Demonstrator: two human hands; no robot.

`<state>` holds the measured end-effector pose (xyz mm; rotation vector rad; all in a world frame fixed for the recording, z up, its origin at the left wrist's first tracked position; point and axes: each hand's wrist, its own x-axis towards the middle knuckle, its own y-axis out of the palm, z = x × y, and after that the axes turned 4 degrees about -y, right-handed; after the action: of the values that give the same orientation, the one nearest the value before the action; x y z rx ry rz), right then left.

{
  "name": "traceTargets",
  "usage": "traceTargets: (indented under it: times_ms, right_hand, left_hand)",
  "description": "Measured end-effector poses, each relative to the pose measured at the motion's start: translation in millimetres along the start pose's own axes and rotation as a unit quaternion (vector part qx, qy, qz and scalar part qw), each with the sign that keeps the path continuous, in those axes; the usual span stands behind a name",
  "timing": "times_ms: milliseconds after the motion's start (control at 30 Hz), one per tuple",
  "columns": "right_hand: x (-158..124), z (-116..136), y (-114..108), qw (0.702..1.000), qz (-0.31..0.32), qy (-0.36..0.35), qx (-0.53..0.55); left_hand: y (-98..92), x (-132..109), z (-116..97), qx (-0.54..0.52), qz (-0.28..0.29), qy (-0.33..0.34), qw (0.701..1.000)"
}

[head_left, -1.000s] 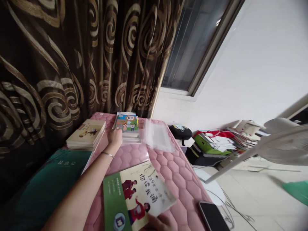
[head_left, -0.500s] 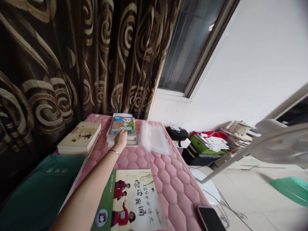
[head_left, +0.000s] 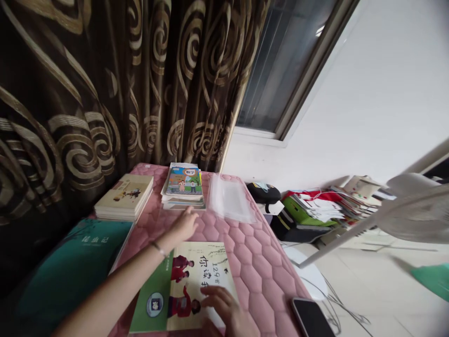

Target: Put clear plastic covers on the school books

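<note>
My left hand, with a bracelet at the wrist, hovers over the pink quilted mattress, just in front of a small stack of books topped by a blue illustrated textbook. Its fingers are loosely apart and hold nothing. Below it lies a green and cream book with figures in red on its cover. Over the lower right part of that book is my right hand, slightly blurred, fingers spread and empty; whether it touches the cover I cannot tell.
Clear plastic sleeves lie right of the small stack. At left are a pile of cream books and a teal book. A phone rests by the right edge. Beyond stand a fan and bags with papers.
My left hand has pulled back from the blue textbook toward me, leaving it on the stack. My right hand has come into view over the green and cream book.
</note>
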<state>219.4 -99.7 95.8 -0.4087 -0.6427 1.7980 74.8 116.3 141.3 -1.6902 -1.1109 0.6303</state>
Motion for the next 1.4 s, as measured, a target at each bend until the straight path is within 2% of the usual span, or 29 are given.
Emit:
traceTargets:
  times_ms: [100,133,200,267,367,600,1033,1233,1400]
  right_hand:
    - [16,6,-18,0.993,0.069,0.015,-0.099]
    - [19,8,-22,0.988,0.096,0.035,-0.114]
    - [24,13,-27,0.978,0.14,0.065,-0.139]
    - [25,16,-29,0.971,0.169,0.073,-0.154]
    - [24,16,-27,0.969,0.178,0.059,-0.161]
    - [24,15,-28,0.966,0.183,0.059,-0.174]
    - [23,11,-31,0.973,0.165,0.023,-0.162]
    - [23,9,-37,0.973,0.164,-0.014,-0.159]
    - [23,11,-47,0.977,0.15,-0.102,-0.108]
  left_hand:
    - [1.1,-64,-13,-0.03,0.097,0.082,0.991]
    - [0.0,-86,-15,-0.041,0.125,0.083,0.988]
    - [-3.4,-124,-16,-0.042,0.185,0.051,0.981]
    - [-6.3,-153,-11,-0.043,0.237,0.014,0.97]
    - [-7.0,-174,-1,-0.048,0.278,-0.007,0.959]
    - [-7.6,-173,5,-0.062,0.297,-0.017,0.953]
    - [-3.2,-173,16,-0.081,0.258,0.032,0.962]
    - [-1.4,-174,15,-0.063,0.255,0.022,0.965]
    - [-12.8,-175,22,-0.104,0.24,-0.001,0.965]
